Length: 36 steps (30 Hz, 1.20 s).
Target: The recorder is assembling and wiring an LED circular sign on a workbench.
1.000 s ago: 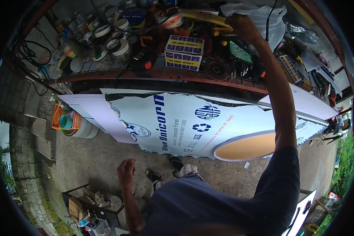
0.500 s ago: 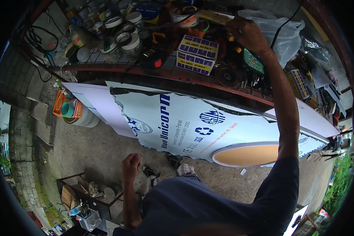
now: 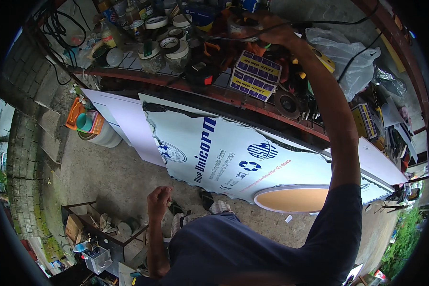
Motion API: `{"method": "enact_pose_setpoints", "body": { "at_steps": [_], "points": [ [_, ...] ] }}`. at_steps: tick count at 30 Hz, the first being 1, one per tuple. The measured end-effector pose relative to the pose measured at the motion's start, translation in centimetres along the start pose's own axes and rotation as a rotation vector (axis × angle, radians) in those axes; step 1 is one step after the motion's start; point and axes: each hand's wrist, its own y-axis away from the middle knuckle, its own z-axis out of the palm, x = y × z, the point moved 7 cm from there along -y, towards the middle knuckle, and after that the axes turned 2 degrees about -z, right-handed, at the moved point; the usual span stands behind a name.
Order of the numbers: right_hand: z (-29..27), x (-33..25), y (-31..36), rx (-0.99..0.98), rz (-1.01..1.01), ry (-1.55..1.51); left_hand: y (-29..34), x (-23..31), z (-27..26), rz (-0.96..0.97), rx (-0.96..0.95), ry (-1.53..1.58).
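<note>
My right arm stretches up to the cluttered workbench, and my right hand is over its far part, beside a round pale tub or roll. Its fingers are dark and partly hidden, so any grip is unclear. Nearer the bench edge lie purple-and-yellow rivet boxes, a grinding disc and a black tape measure. A yellow tool shows just past my forearm. Low down, my left hand is held in front of my body with its fingers curled closed; whatever they hold, if anything, is hidden.
Jars and tape rolls crowd the bench's left, a clear plastic bag its right. Large panels lean below the front edge, with an orange-brown oval. A bucket stands left; a dark open box sits lower left. A black cable crosses above.
My right hand has moved left along the bench, away from the plastic bag and toward the round tub or roll. The view has shifted slightly. My left hand stays closed in place.
</note>
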Motion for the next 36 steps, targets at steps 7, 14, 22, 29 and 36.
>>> {"method": "enact_pose_setpoints", "body": {
  "at_steps": [7,14,22,29,36],
  "points": [
    [2.6,0.4,-2.2,0.083,-0.043,0.072,-0.5,1.4,0.5,0.044,-0.023,0.0],
    [3.1,0.9,-2.3,0.235,-0.287,0.164,-2.0,9.1,2.9,0.165,-0.078,-0.031],
    [-2.5,1.7,-1.5,0.284,0.222,-0.36,-1.4,5.7,2.8,0.122,-0.087,-0.044],
    [-1.6,-1.8,-6.6,0.435,-0.036,-0.06,0.2,0.6,0.6,0.006,0.001,0.033],
    [4.4,-1.0,-16.3,0.321,-0.138,-0.075,3.0,-4.0,-2.9,-0.087,0.183,0.003]
  ]
}}
